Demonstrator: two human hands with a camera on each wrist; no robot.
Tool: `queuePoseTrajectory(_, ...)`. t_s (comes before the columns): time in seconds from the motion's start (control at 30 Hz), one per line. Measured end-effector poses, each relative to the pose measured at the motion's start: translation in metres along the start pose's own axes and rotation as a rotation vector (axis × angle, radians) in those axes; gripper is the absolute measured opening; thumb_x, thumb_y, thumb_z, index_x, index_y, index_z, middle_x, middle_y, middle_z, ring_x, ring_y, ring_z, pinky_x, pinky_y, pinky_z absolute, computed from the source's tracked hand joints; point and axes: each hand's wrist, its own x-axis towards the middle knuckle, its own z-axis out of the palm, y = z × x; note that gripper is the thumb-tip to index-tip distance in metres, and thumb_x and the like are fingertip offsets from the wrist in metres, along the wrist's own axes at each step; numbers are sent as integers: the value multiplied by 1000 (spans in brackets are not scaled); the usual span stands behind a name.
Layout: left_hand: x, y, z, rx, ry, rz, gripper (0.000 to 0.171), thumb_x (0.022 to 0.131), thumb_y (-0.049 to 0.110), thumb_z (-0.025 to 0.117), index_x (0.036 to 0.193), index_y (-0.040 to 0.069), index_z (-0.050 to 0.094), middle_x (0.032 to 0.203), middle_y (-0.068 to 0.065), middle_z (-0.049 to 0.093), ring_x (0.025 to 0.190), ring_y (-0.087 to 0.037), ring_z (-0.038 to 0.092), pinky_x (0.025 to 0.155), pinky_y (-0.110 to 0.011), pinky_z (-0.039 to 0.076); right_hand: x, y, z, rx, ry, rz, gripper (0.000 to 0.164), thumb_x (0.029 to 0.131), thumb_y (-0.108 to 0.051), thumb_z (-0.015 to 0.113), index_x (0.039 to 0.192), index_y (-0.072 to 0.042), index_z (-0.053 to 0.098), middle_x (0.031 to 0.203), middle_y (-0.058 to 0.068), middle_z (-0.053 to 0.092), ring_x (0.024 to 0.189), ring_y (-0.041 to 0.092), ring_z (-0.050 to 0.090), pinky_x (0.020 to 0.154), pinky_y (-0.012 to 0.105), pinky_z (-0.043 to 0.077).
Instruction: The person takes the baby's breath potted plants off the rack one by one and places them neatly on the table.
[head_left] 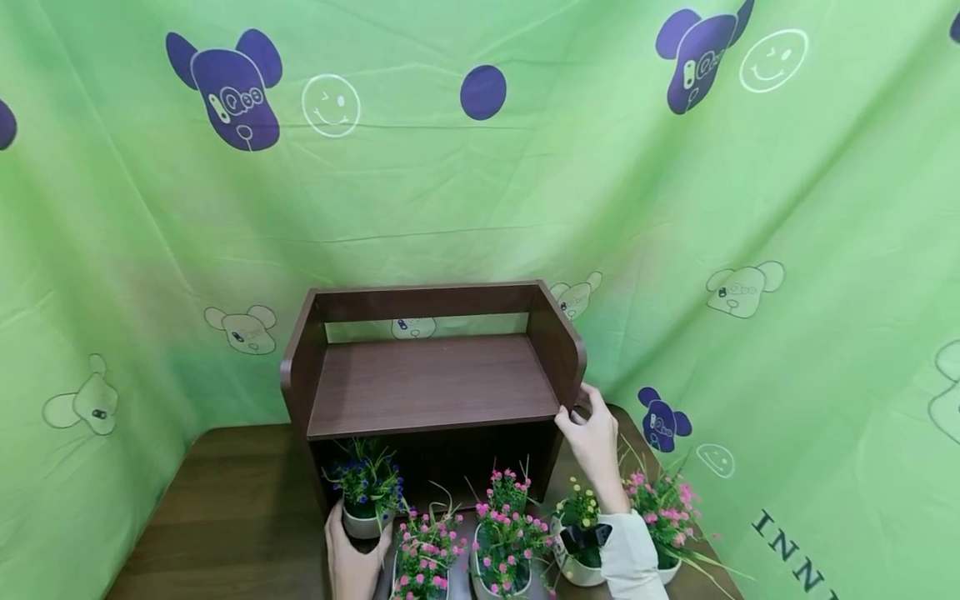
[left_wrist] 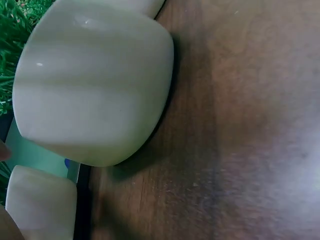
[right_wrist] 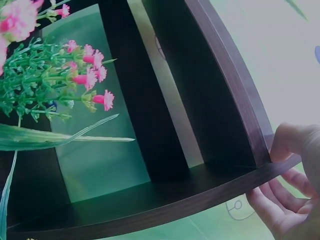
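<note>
A dark brown wooden shelf unit (head_left: 431,379) stands on the table, with a top shelf between side panels and a dark opening below. My left hand (head_left: 351,560) holds a white pot of blue flowers (head_left: 366,523) at the left front of that opening. In the left wrist view, a white pot (left_wrist: 42,205) sits beside part of this hand, whose fingers are mostly out of frame. My right hand (head_left: 596,446) grips the front edge of the right side panel, near the top shelf's corner. Thumb and fingers (right_wrist: 270,202) lie on opposite sides of that panel.
Pots of pink flowers (head_left: 427,554) (head_left: 506,546) stand before the shelf unit. A pot of yellow flowers (head_left: 576,571) and another pink-flowered plant (head_left: 671,517) are by my right forearm. Green printed cloth (head_left: 480,192) hangs behind the brown table (head_left: 217,500).
</note>
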Motion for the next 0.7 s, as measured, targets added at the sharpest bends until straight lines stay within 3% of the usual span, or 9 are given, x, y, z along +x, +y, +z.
queuePoseTrajectory(0.23, 5, -1, 9, 1, 20, 2, 93, 71, 9, 91, 150, -4, 43, 141, -30, 47, 123, -51, 52, 96, -63, 46, -3, 0, -2, -15, 4, -25, 49, 92, 4, 65, 140, 9, 57, 128, 32, 65, 126, 43, 62, 103, 45, 54)
queuePoseTrajectory(0.53, 8, -7, 19, -2, 83, 22, 94, 64, 4, 91, 145, -5, 45, 137, -31, 50, 124, -50, 52, 97, -62, 45, -2, 4, -1, -26, 11, -31, 50, 90, 4, 67, 139, 7, 58, 126, 29, 66, 123, 39, 64, 99, 32, 56)
queuePoseTrajectory(0.7, 11, -7, 24, -1, 98, 3, 94, 64, 1, 91, 145, -4, 44, 136, -31, 49, 123, -53, 52, 98, -66, 45, -2, 3, 0, -34, 26, -64, 48, 91, 3, 65, 137, 9, 58, 123, 30, 66, 120, 43, 65, 99, 39, 57)
